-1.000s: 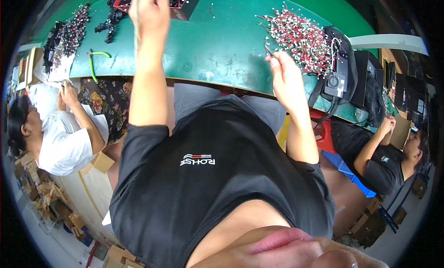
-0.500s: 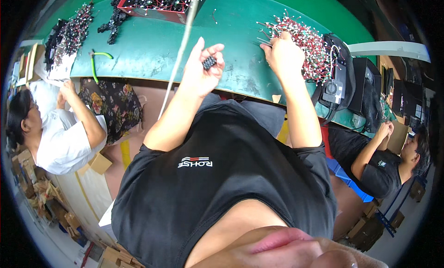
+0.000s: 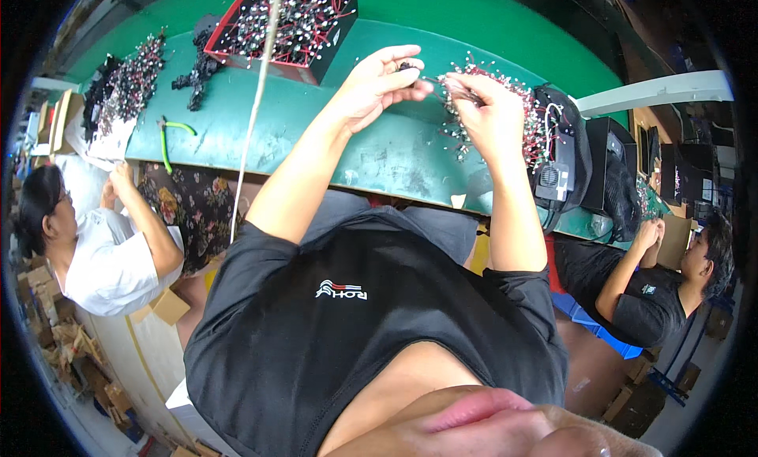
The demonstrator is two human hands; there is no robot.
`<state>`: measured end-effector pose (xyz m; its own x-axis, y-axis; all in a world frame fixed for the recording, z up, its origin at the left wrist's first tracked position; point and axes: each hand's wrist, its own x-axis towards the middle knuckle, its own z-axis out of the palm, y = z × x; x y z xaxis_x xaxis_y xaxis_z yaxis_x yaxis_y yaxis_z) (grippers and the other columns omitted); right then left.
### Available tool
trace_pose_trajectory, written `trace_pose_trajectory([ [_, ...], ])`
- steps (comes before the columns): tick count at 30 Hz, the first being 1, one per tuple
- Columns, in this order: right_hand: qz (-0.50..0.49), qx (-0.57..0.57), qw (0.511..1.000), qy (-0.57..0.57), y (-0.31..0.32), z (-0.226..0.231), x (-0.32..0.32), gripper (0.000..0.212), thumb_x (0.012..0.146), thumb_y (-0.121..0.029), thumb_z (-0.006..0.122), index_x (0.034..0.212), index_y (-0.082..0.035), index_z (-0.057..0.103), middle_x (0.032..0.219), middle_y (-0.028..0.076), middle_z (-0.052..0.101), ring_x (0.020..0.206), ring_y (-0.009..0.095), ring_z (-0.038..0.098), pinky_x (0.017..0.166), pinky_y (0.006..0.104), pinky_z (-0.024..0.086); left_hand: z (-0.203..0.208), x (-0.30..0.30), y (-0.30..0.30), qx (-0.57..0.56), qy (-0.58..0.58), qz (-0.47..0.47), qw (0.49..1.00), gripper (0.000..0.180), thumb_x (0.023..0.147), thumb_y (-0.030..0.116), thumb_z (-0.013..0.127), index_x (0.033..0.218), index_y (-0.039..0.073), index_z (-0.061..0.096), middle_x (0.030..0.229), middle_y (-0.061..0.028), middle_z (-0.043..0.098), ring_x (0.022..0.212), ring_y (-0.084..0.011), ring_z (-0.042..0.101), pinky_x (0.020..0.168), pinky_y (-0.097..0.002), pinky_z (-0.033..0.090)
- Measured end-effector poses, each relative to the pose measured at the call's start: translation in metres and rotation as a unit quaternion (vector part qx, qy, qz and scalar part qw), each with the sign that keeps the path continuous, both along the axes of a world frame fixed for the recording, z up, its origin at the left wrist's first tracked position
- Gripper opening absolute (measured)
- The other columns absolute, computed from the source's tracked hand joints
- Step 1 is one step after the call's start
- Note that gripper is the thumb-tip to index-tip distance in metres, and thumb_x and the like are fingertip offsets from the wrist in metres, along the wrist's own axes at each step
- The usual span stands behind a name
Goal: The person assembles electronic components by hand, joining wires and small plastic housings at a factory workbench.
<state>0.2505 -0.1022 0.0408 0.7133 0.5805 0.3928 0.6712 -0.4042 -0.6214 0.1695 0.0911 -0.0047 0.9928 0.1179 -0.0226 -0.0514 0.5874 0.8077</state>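
My left hand (image 3: 371, 90) is raised over the bench with its fingers curled round a small black ribbed part (image 3: 405, 65), mostly hidden by the fingers. Close on its right, my right hand (image 3: 491, 117) pinches what looks like a pair of thin metal tweezers (image 3: 439, 84). The tip of this tool points at the black part; whether they touch I cannot tell. Behind and beside my right hand spreads a pile of small parts with red and black wires and white ends (image 3: 530, 114).
On the green bench (image 3: 308, 133) stands a red-and-black box (image 3: 332, 43) full of wired parts. Green-handled cutters (image 3: 166, 145) and black parts (image 3: 197, 70) lie left. A pale cord (image 3: 257, 114) hangs in front. A black bag (image 3: 580, 153) sits right. One person (image 3: 118, 252) works on each side.
My right hand has drawn back from the wire pile with the tweezers. My left hand has risen and turned, bringing the black part up to the tool tip.
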Motion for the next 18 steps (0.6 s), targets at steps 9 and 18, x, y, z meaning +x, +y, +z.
trace_pose_trajectory([
  [9,0.017,0.138,0.989,0.058,0.012,-0.028,0.042,0.014,0.091,-0.003,0.065,0.105,-0.004,0.069,0.088,0.010,0.069,0.075,0.015,0.067,0.068,0.0282,0.055,-0.030,0.052,0.018,0.022,-0.026,-0.063,0.997,0.044,0.095,0.009,0.067,0.136,0.000,0.052,0.116,-0.0095,0.065,0.100,-0.0180,0.065,0.086,-0.0291,0.055],
  [18,0.046,0.123,0.983,-0.125,0.015,-0.048,0.036,0.027,0.075,0.002,0.075,0.099,-0.010,0.072,0.085,0.006,0.069,0.075,0.022,0.070,0.062,0.0312,0.056,-0.046,0.038,0.005,-0.050,-0.027,-0.076,0.996,0.036,0.099,0.011,0.062,0.133,0.000,0.058,0.115,-0.0107,0.066,0.098,-0.0176,0.066,0.091,-0.0318,0.055],
])
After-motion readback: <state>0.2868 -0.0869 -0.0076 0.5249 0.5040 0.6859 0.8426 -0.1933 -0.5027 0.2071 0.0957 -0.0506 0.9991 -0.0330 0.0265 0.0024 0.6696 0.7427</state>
